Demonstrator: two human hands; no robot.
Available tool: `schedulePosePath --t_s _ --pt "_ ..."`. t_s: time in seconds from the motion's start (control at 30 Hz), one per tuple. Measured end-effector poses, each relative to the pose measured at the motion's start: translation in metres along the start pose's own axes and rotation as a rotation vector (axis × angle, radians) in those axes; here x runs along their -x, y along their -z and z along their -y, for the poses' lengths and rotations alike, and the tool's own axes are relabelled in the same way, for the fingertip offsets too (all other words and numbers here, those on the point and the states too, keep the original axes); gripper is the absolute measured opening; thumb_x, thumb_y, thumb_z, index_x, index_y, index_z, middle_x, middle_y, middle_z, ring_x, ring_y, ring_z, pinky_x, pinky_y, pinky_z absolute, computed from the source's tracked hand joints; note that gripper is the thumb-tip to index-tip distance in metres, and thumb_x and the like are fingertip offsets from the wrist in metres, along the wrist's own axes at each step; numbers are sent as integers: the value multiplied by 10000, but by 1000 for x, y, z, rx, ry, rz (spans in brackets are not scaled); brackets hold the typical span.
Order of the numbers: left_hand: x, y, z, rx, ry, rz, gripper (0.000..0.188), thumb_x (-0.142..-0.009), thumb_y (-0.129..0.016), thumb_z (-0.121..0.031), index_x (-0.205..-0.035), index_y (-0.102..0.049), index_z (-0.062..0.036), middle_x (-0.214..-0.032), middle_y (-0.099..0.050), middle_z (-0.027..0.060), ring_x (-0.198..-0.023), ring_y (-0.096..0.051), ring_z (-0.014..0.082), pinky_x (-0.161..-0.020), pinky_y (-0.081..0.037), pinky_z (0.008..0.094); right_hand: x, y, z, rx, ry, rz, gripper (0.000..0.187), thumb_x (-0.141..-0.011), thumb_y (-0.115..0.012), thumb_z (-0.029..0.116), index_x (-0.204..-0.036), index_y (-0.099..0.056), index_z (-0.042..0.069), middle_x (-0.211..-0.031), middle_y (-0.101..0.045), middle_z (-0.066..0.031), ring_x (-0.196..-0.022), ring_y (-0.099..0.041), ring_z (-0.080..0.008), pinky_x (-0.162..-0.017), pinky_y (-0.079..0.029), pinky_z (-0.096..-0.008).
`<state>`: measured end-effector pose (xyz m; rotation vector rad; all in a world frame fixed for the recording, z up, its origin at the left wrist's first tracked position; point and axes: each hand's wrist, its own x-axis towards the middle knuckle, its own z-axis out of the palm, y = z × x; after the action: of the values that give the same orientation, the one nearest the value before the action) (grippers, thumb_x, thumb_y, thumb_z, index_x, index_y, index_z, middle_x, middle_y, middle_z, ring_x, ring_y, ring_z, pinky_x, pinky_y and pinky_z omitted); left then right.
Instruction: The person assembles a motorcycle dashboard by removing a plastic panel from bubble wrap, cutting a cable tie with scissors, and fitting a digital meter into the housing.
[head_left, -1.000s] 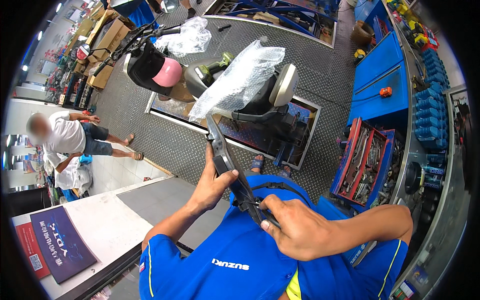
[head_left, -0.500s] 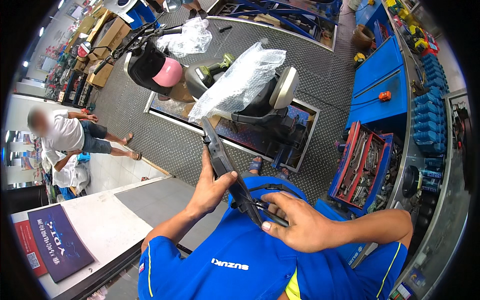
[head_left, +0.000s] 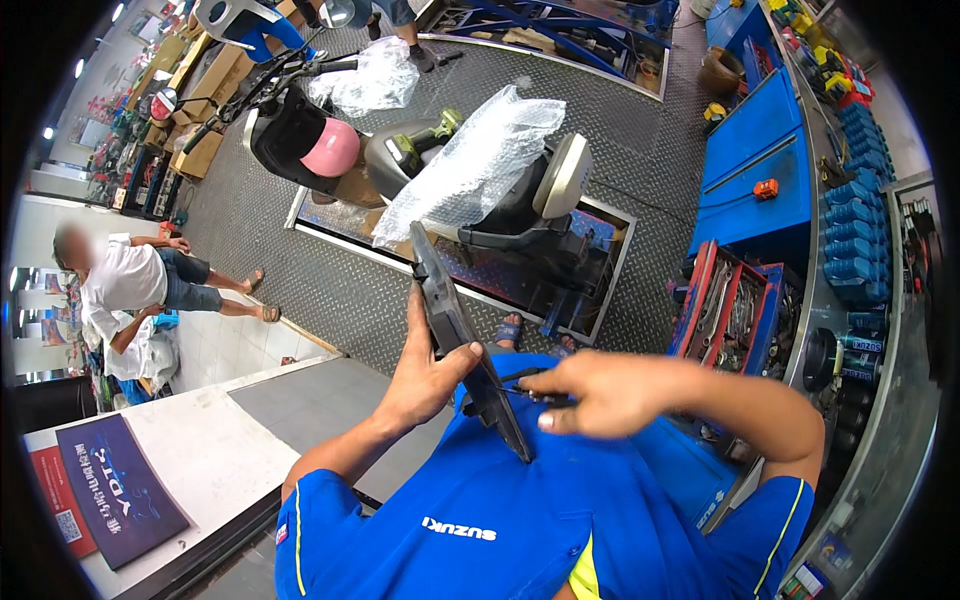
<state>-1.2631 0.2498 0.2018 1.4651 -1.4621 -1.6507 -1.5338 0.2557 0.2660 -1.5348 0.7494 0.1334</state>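
A long, narrow black plastic panel (head_left: 452, 318), apparently a vehicle trim piece, is held up in front of my body. My left hand (head_left: 420, 385) grips it along its near-left side, thumb across its face and index finger stretched up along its edge. My right hand (head_left: 605, 395), somewhat blurred, is closed round a dark-handled tool (head_left: 555, 400). The tool's thin front part reaches the panel's right side near its lower end; its exact kind is hard to make out. Beyond the panel stands a scooter (head_left: 395, 155) partly covered with bubble wrap (head_left: 475, 170).
A pink helmet (head_left: 332, 150) and a green cordless power tool (head_left: 408, 152) rest on the scooter. At right are a red tool tray (head_left: 700, 310) of wrenches and blue cabinets (head_left: 755, 190). A white-topped counter (head_left: 220, 430) is at left; a person (head_left: 125, 270) stands beyond it.
My right hand has moved up and slightly right with its tool. The panel has shifted slightly down and right in my left hand. At the top, another person's legs have moved into view.
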Motion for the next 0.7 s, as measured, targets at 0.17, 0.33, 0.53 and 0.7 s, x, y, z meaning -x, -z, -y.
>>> schedulePosePath --t_s 0.17,0.33,0.53,0.7 --pt "-1 -2 -7 2 5 24 1088 -927 -696 -174 -1656 86 28 -1349 -553 198 -1237 -565 265 -1094 -450 383 -9 41 9 -296 -288 273 234 -1045 -623 229 -1163 -675 33 -919 -722 -29 -597 -548 -85 -514 -457 -281" --pt "-1 -3 -11 7 -29 45 1091 -922 -698 -183 -1656 79 33 -1390 -535 217 -1257 -562 278 -1099 -448 386 -25 66 -23 -496 -192 435 203 -1007 -656 178 -1076 -676 -12 -952 -757 -104 -519 -511 -64 -417 -380 -238" --pt "-2 1 1 57 13 32 1121 -895 -711 -185 -1637 93 60 -1405 -495 246 -1298 -528 308 -1126 -436 400 -25 57 -3 -470 -254 353 197 -1018 -647 188 -1041 -671 -6 -924 -743 -79 -542 -533 -60 -442 -418 -245" --pt "-2 -2 -1 24 44 6 1126 -904 -724 -178 -1627 99 81 -1364 -533 233 -1243 -569 280 -1107 -452 376 -11 18 55 -211 -381 98 278 -1029 -600 229 -965 -653 -36 -741 -655 -95 -560 -639 -180 -486 -526 -363"
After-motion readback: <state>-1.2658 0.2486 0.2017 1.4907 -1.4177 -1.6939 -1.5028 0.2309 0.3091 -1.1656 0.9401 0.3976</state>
